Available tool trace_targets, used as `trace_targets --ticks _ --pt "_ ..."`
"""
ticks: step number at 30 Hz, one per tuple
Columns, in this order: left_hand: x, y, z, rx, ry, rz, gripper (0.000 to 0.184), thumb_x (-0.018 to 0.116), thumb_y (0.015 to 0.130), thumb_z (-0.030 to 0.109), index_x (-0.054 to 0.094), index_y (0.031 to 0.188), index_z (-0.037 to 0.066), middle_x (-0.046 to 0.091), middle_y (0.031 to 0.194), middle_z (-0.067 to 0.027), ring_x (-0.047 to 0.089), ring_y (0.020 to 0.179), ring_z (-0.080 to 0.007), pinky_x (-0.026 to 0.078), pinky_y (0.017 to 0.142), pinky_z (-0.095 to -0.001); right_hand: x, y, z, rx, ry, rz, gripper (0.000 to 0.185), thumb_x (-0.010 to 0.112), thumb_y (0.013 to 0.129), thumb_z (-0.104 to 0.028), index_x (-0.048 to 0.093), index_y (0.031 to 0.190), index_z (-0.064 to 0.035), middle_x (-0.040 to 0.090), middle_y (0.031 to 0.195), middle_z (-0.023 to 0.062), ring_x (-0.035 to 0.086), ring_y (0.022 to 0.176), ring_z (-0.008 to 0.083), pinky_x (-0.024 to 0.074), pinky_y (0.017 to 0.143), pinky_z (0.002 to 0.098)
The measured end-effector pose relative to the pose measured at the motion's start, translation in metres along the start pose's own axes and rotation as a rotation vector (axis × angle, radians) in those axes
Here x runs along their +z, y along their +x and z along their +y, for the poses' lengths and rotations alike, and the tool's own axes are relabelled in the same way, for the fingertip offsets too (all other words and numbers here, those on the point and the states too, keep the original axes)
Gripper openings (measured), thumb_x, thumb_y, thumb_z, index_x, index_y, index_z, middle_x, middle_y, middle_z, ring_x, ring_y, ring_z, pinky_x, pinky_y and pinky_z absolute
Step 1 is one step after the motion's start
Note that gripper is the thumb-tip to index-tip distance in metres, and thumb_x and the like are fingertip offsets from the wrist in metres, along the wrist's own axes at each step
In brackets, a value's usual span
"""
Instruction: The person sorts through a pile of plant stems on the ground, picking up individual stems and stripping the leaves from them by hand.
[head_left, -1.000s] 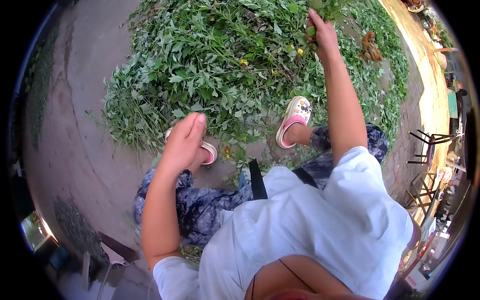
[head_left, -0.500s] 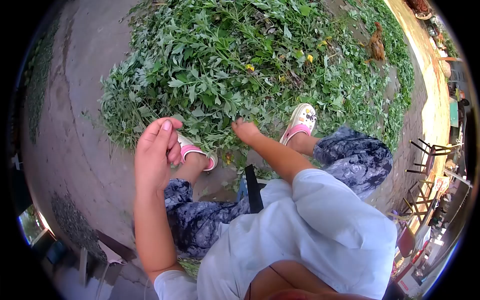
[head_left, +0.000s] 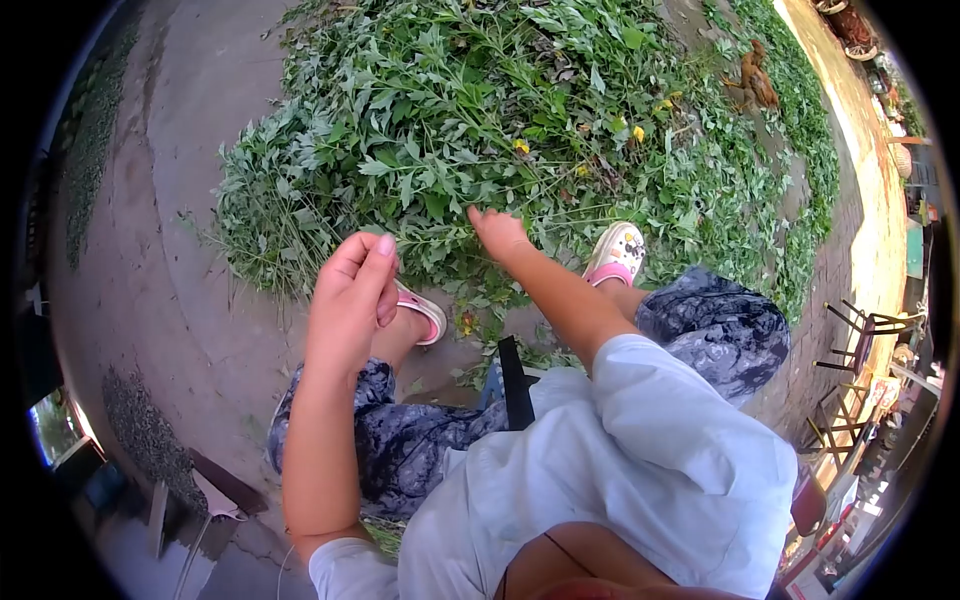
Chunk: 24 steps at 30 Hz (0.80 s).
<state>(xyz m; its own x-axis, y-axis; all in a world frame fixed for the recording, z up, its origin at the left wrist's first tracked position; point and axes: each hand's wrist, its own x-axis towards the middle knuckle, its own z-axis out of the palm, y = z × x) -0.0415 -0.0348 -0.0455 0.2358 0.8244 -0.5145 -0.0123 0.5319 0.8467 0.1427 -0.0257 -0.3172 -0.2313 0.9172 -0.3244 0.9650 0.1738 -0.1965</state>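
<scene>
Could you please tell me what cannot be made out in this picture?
Head view:
Green leaf pile: far end cut off by the top edge.
Right hand: leaves and its own back hide most fingers, so any grip is unclear.
Left hand: curled, hiding its palm.
Left shoe: toe hidden behind the left hand.

Plain white short-sleeved cloth shirt (head_left: pixel 610 470). Navy-and-grey tie-dye cloth trousers (head_left: pixel 715 330). White rounded clogs (head_left: pixel 618 250), pink inside, small coloured charms on the right one. Thin dark neck cord (head_left: pixel 570 556), neckline round.
</scene>
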Motion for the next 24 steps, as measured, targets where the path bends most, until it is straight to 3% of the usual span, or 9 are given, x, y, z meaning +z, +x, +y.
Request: trace_targets --ticks 6,9,12,13,16,18,20,21,24 --pt "0.001 0.004 -0.001 -0.003 -0.010 -0.002 0.021 0.048 0.089 0.024 0.044 0.077 0.007 0.035 0.058 0.0042 0.030 0.044 -0.0042 0.023 0.039 -0.0193 -0.015 0.014 -0.018 -0.006 -0.021 -0.134 0.039 0.049 0.078 -0.007 0.044 0.116 -0.0090 0.059 0.092 0.0143 0.061 0.081 0.0285 0.0509 0.065 0.0382" --pt "-0.003 0.006 -0.003 0.009 -0.038 0.013 0.021 0.049 0.088 0.024 0.044 0.076 0.008 0.035 0.058 0.0044 0.030 0.044 -0.0042 0.023 0.039 -0.0192 -0.015 0.019 -0.020 0.099 0.019 -0.213 0.018 0.052 0.076 -0.009 0.063 0.089 -0.0050 0.061 0.095 0.0140 0.061 0.085 0.0280 0.0505 0.069 0.0354" --pt "-0.008 0.001 -0.002 0.024 -0.068 0.003 0.021 0.049 0.088 0.024 0.044 0.077 0.008 0.034 0.058 0.0046 0.030 0.044 -0.0043 0.024 0.039 -0.0192 -0.041 0.012 -0.019 0.137 0.187 -0.331 0.018 0.054 0.074 -0.013 0.063 0.086 -0.0027 0.064 0.085 0.0134 0.062 0.078 0.0264 0.0504 0.069 0.0348" --pt "-0.008 -0.001 -0.002 0.031 -0.067 0.002 0.020 0.048 0.089 0.024 0.044 0.077 0.008 0.034 0.058 0.0046 0.030 0.044 -0.0045 0.024 0.039 -0.0191 -0.039 0.021 -0.011 0.066 0.373 -0.550 0.019 0.059 0.071 -0.017 0.063 0.082 -0.0012 0.064 0.072 0.0118 0.063 0.065 0.0230 0.0518 0.059 0.0348" --pt "-0.006 -0.008 0.004 0.029 -0.053 0.010 0.020 0.048 0.089 0.023 0.044 0.077 0.008 0.034 0.058 0.0042 0.030 0.044 -0.0046 0.024 0.040 -0.0190 -0.025 0.015 -0.007 0.301 0.767 -0.696 0.021 0.063 0.070 -0.018 0.062 0.081 0.0001 0.063 0.063 0.0091 0.060 0.056 0.0195 0.0504 0.047 0.0342" --pt "-0.004 -0.011 0.006 0.024 -0.043 0.014 0.019 0.048 0.088 0.023 0.044 0.077 0.008 0.035 0.058 0.0040 0.030 0.044 -0.0047 0.024 0.040 -0.0191 -0.016 0.011 -0.019 0.282 0.739 -0.713 0.020 0.063 0.071 -0.016 0.061 0.082 0.0004 0.062 0.063 0.0079 0.059 0.053 0.0166 0.0478 0.039 0.0324" --pt "-0.005 -0.013 0.009 0.015 -0.030 0.020 0.019 0.048 0.088 0.022 0.044 0.077 0.007 0.035 0.059 0.0037 0.031 0.044 -0.0047 0.024 0.040 -0.0192 0.028 0.017 -0.029 0.369 0.686 -0.712 0.026 0.064 0.068 -0.019 0.062 0.085 0.0001 0.064 0.069 0.0116 0.062 0.060 0.0224 0.0510 0.049 0.0363" --pt "-0.006 -0.013 0.009 0.015 -0.043 0.024 0.019 0.048 0.088 0.022 0.044 0.077 0.007 0.036 0.059 0.0036 0.031 0.044 -0.0047 0.024 0.040 -0.0192 0.045 0.016 -0.033 0.280 0.538 -0.621 0.033 0.063 0.067 -0.022 0.061 0.092 -0.0003 0.063 0.083 0.0166 0.062 0.076 0.0289 0.0511 0.065 0.0382" --pt "-0.006 -0.012 0.010 0.006 -0.098 0.028 0.018 0.047 0.089 0.021 0.044 0.078 0.007 0.036 0.059 0.0031 0.031 0.045 -0.0046 0.024 0.039 -0.0192 0.100 0.007 -0.044 0.307 0.441 -0.555 0.040 0.060 0.065 -0.023 0.058 0.099 -0.0008 0.060 0.095 0.0200 0.058 0.089 0.0327 0.0471 0.078 0.0367"
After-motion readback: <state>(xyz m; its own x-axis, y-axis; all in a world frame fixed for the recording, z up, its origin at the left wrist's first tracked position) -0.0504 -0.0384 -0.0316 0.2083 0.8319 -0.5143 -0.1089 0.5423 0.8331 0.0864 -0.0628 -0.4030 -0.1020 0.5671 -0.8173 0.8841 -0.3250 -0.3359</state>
